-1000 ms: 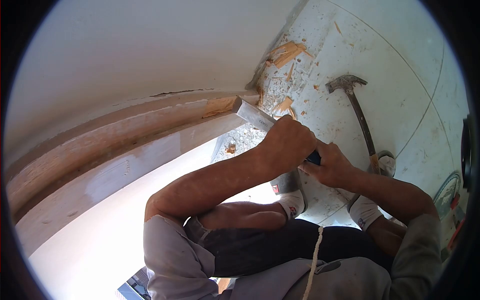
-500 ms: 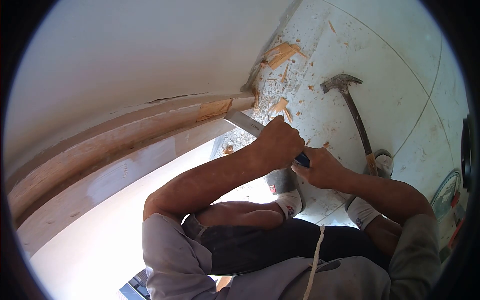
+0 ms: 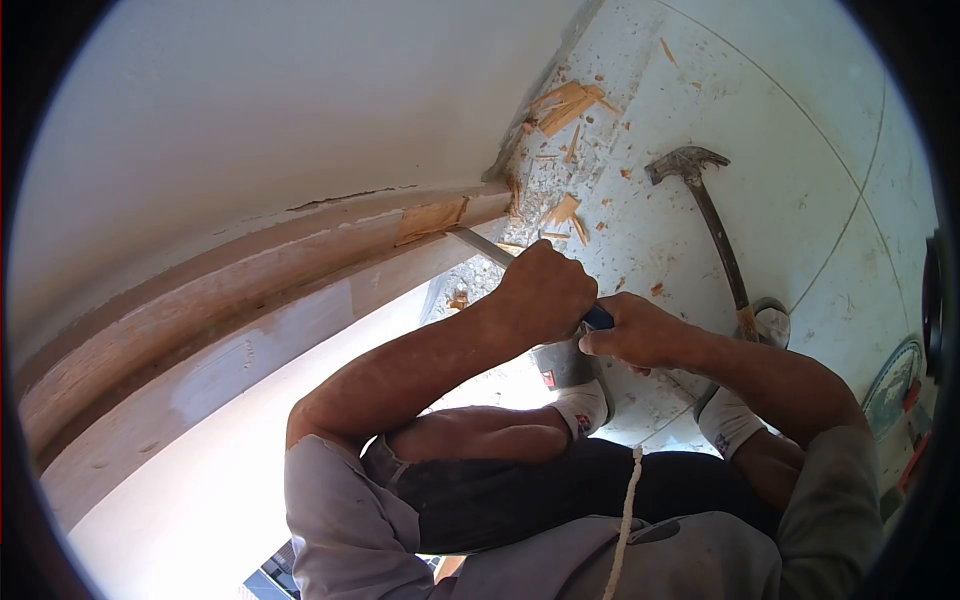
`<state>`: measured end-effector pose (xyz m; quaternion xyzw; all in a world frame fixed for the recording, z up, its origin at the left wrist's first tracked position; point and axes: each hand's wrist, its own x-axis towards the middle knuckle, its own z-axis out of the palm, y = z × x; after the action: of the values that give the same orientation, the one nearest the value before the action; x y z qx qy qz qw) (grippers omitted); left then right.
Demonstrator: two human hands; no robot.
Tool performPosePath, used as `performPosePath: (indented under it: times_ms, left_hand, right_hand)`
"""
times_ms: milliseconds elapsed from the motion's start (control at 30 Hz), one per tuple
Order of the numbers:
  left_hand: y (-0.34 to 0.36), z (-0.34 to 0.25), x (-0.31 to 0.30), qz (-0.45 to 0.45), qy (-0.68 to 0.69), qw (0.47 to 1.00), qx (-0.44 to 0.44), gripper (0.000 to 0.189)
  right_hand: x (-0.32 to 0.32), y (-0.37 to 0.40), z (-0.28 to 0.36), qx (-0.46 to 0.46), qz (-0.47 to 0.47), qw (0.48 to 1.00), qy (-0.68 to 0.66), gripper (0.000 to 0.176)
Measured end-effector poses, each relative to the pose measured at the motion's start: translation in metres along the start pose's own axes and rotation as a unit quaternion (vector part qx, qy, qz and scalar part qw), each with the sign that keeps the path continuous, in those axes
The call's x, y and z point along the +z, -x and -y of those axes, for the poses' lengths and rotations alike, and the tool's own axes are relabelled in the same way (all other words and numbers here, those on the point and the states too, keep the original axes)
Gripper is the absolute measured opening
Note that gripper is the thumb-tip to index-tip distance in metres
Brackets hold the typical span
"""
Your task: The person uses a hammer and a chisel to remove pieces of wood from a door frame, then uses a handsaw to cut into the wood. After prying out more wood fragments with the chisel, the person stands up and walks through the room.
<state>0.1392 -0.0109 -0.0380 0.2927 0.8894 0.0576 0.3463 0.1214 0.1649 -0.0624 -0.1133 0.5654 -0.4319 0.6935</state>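
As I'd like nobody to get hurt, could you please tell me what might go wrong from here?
The chisel could slip along the wooden frame, and the left hand, gripping it far forward, might then knock against the wood. The hammer lies with its handle end close to a shoe, so it could trip the person on standing. The loose wood chips on the floor might slide underfoot.

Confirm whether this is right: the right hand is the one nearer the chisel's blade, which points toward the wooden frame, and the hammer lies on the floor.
Wrong hand: the head camera view shows the left hand nearer the chisel's blade, with the right hand by the handle end. The wooden frame and hammer details stand.
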Motion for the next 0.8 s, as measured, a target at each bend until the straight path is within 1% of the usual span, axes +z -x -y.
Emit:
performPosePath:
  times_ms: [67, 300, 400, 467, 500, 567, 633, 767, 800]
  left_hand:
    - [0.000, 0.001, 0.000, -0.006, 0.003, 1.000, -0.002, 0.011]
    - [0.001, 0.003, -0.001, -0.006, 0.004, 1.000, -0.001, 0.011]
    - [0.001, 0.003, -0.007, 0.015, -0.004, 1.000, 0.008, 0.012]
    - [0.001, 0.003, -0.009, 0.074, -0.007, 0.997, 0.007, 0.009]
    - [0.002, 0.004, -0.007, 0.076, -0.006, 0.997, 0.008, 0.009]
    - [0.005, 0.006, 0.000, 0.041, -0.008, 0.999, 0.034, 0.013]
    - [0.005, 0.007, 0.005, 0.044, -0.012, 0.998, 0.035, 0.013]
    - [0.003, 0.008, 0.014, 0.032, -0.022, 0.999, 0.030, 0.016]
    - [0.003, 0.008, 0.015, 0.033, -0.021, 0.999, 0.029, 0.016]
  right_hand:
    - [-0.001, 0.000, 0.003, 0.000, -0.006, 1.000, 0.004, 0.029]
    - [-0.005, -0.001, 0.008, 0.007, 0.018, 1.000, 0.021, 0.034]
    - [-0.003, -0.002, 0.007, 0.005, 0.028, 0.999, 0.021, 0.036]
    - [0.002, -0.003, 0.006, 0.002, 0.030, 0.999, 0.010, 0.037]
    - [0.004, -0.003, 0.007, 0.005, 0.020, 1.000, 0.014, 0.037]
    - [0.008, -0.005, 0.004, 0.010, 0.010, 1.000, 0.013, 0.038]
    - [0.013, -0.014, -0.009, -0.056, -0.023, 0.998, 0.033, 0.037]
    - [0.017, -0.032, -0.030, -0.079, -0.041, 0.995, 0.052, 0.036]
    - [0.017, -0.036, -0.035, -0.098, -0.048, 0.992, 0.059, 0.031]
